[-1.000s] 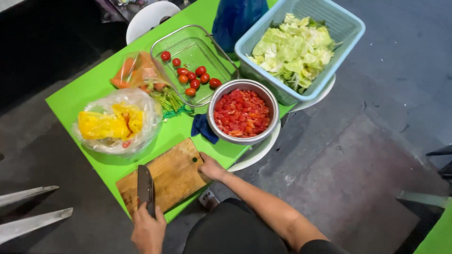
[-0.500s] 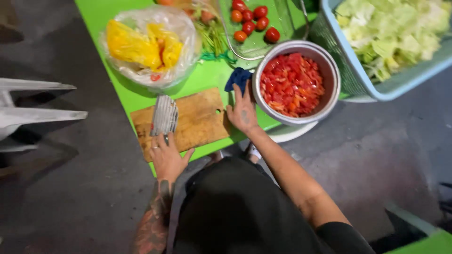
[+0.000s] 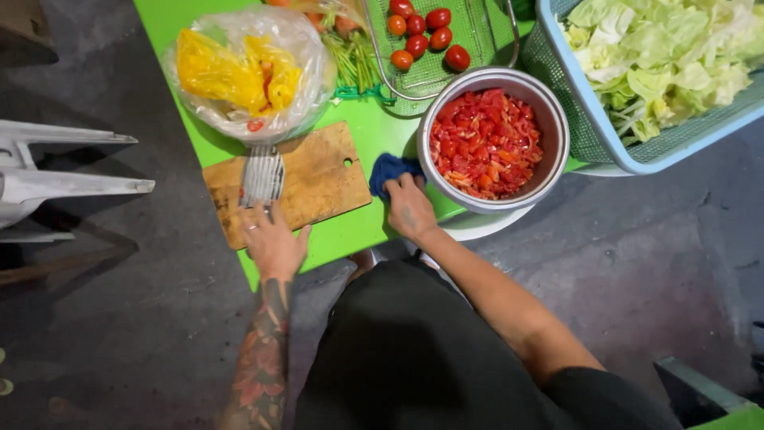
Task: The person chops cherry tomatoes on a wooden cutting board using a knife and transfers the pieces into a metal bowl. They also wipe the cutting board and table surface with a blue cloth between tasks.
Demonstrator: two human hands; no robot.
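My left hand (image 3: 274, 240) rests at the near edge of a wooden cutting board (image 3: 318, 179) and grips the handle of a broad cleaver (image 3: 263, 175), whose blade lies flat on the board. My right hand (image 3: 407, 209) is closed on a dark blue cloth (image 3: 390, 167) that lies on the green table (image 3: 350, 231), between the board and a metal bowl (image 3: 559, 151) full of chopped red vegetable pieces.
A clear bag of yellow peppers (image 3: 239, 72) sits behind the board. Beyond it are green beans (image 3: 354, 60) and a wire basket (image 3: 477, 36) with cherry tomatoes (image 3: 422, 28). A blue basket (image 3: 637, 163) of cabbage leaves stands at right. White chair parts (image 3: 64, 185) are at left.
My right hand moved from the board's right edge onto the blue cloth beside the bowl. My left hand stays on the cleaver on the board. The view shifted closer.
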